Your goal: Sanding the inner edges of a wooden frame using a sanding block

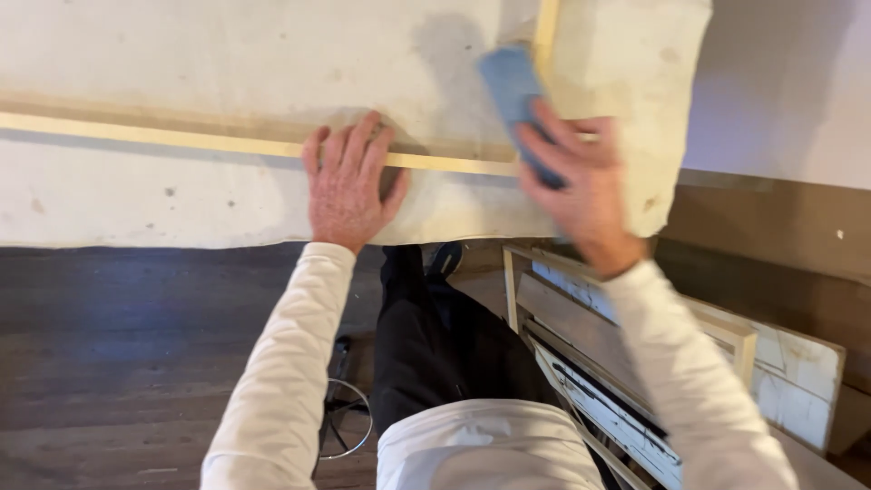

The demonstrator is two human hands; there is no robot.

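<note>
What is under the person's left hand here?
The left hand lies flat across a pale wooden strip and the stained white cloth beneath it. The stretch of strip under the palm is covered, as is whatever the cloth is spread over.

single head-worn view, looking steeply down, close over the cloth-covered table (136, 195), floor below

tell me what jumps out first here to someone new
The right hand, blurred, grips a blue sanding block against a pale wooden strip near the top right. The left hand lies flat on a long wooden strip across the cream cloth-covered table.
</note>
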